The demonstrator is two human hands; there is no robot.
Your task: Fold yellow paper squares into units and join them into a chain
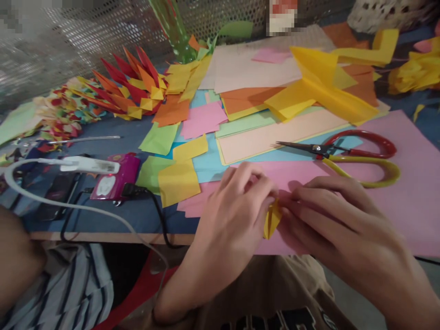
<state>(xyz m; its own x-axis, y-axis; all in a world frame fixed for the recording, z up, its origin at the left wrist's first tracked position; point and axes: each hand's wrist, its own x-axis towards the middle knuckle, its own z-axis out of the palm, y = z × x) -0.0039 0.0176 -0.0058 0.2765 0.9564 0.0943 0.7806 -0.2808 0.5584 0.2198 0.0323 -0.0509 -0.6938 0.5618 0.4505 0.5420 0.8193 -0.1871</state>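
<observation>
Folded yellow paper (pixel 271 223) is located between the two hands, above the front edge of a large pink sheet (pixel 409 215). The left hand (pixel 235 213) has its fingertips closed on the upper end of the paper. The right hand (pixel 343 224) pinches it from the right side. Thumb placement is partly hidden, so the exact pressure points cannot be told.

Possible faults, by judgement:
- Skewed crease: likely if either pinch slips, as the paper is small and the fingers cover much of it.
- Torn or crushed corner: likely if the hands pull apart or squeeze unevenly.
- Snagged cable: the white cable (pixel 103 208) hangs over the table edge near the left forearm; a backward elbow movement could catch it.
- Contact with the scissors (pixel 318 149): they lie just beyond the hands with the points to the left; a careless forward reach could meet the blades.

Work surface: a table (pixel 180 224) with a blue top, holding overlapping paper sheets in several colours. A magenta power adapter (pixel 115 181) sits left of the sheets. A spiky paper model (pixel 137 85) and a green vase (pixel 173 36) stand toward the back.

Room: a mesh panel (pixel 113 27) rises behind the table. A person in a striped shirt (pixel 85 284) is at the left, beside a red chair (pixel 144 288).
</observation>
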